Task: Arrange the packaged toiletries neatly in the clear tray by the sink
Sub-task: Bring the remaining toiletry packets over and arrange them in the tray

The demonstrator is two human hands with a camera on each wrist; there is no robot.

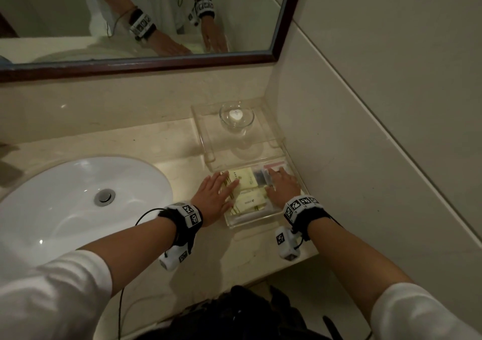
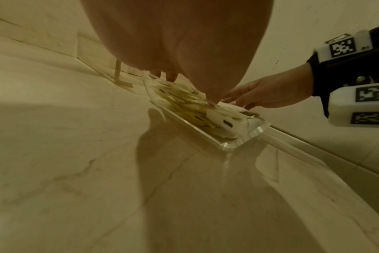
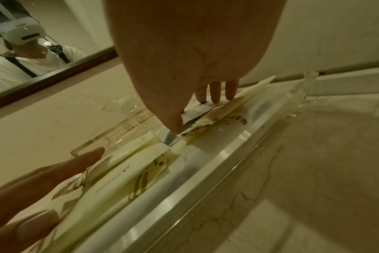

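Two hands (image 1: 212,192) (image 1: 283,187), one tray (image 1: 254,222)

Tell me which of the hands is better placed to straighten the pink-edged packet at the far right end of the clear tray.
Probably the right hand: its fingers already lie flat beside the pink-edged packet in the clear tray. The left hand presses the cream packets on the sink side.

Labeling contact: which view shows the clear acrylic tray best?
Head view: the clear acrylic tray shows whole, both hands flat on its pale packets. Left wrist gives only its near corner; right wrist only its front wall, close and distorted.
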